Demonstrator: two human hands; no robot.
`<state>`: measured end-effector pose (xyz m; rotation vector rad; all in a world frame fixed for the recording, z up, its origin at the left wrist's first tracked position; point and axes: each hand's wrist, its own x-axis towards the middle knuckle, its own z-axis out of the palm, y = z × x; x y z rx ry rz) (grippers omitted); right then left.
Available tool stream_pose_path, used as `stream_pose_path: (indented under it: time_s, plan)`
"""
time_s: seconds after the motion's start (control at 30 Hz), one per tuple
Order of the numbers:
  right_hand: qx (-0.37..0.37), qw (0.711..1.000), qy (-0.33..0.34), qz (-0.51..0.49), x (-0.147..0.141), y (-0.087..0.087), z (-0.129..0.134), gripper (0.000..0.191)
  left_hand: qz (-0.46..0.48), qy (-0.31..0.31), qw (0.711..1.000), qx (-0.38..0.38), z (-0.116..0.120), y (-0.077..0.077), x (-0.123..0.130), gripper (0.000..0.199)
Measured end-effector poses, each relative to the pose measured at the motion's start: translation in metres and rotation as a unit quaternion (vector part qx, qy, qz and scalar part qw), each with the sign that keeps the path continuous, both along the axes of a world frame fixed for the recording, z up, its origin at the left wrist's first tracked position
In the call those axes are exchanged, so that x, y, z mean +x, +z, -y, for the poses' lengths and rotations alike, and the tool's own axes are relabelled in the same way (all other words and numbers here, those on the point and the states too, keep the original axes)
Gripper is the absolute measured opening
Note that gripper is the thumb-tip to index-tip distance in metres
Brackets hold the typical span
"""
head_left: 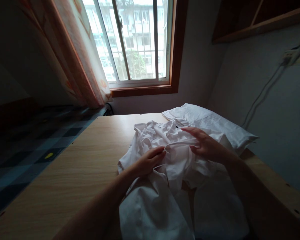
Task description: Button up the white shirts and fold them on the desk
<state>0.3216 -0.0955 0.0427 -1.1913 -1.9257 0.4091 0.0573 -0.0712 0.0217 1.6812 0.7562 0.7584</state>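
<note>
Pinching an edge of the crumpled, thin white fabric garment [152, 206] between thumb and fingers of the left hand [148, 161]. Spread wide over the same fabric with the right hand [205, 145], thumb apart from fingers. Bunched and sharply creased around both hands; smoother, greyer in shadow toward the near side. Lying on the pale wood-grain tabletop [90, 153], before a flatter white cloth piece [205, 116] at far right.
</note>
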Motion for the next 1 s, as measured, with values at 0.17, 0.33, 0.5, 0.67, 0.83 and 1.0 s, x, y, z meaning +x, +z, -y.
stream_pose_path:
  time_s: [0.17,0.33,0.5,0.67,0.83,1.0]
  plan:
    - [0.058,0.997,0.041,0.028,-0.035,0.005,0.017,0.034,-0.080,-0.011,0.980,0.181,0.003,-0.002,0.003,0.029]
    - [-0.006,0.999,-0.033,0.039,-0.051,-0.010,0.009,0.027,-0.104,-0.007,0.958,0.268,0.004,-0.002,0.003,0.024]
    - [-0.057,0.998,0.012,0.034,-0.046,-0.010,0.004,0.032,-0.132,0.038,0.944,0.299,0.003,0.002,0.001,0.021]
    - [-0.118,0.989,0.084,0.005,-0.046,-0.014,0.001,0.037,-0.152,0.063,0.909,0.383,0.004,0.000,-0.002,0.017]
    - [-0.179,0.972,0.140,-0.052,-0.048,-0.021,-0.002,0.037,-0.167,0.091,0.892,0.411,0.002,-0.006,-0.001,0.016]
    - [-0.199,0.963,0.157,-0.091,-0.048,-0.024,-0.005,0.038,-0.182,0.101,0.886,0.415,-0.001,-0.010,0.001,0.018]
